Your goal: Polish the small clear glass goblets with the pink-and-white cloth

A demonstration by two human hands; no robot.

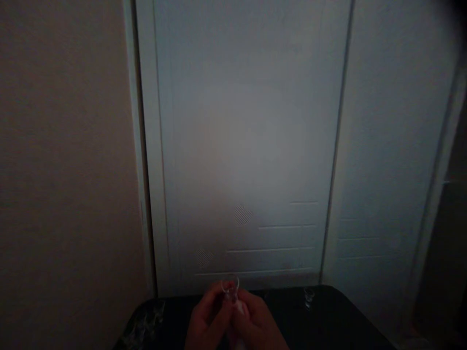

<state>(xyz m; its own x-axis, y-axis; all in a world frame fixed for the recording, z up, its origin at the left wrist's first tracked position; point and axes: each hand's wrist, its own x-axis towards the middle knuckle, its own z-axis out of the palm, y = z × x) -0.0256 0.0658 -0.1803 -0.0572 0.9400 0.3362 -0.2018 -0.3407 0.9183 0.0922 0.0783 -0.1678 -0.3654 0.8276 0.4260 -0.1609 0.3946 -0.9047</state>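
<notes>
Both hands meet at the bottom centre, above a dark table. A small clear glass (230, 290) with a flared rim shows between the fingertips. My left hand (209, 316) is closed on it from the left, thumb and fingers pinched in. From the right, my right hand (257, 321) is closed around a pale pinkish cloth (241, 308) pressed against the glass. The lower part of the glass is hidden by the fingers, and the picture is dim.
Another small clear glass (308, 296) stands on the dark table (339, 323) to the right. Clear shiny items (146, 321), hard to make out, lie at the table's left. Pale panels (248, 146) rise behind the table.
</notes>
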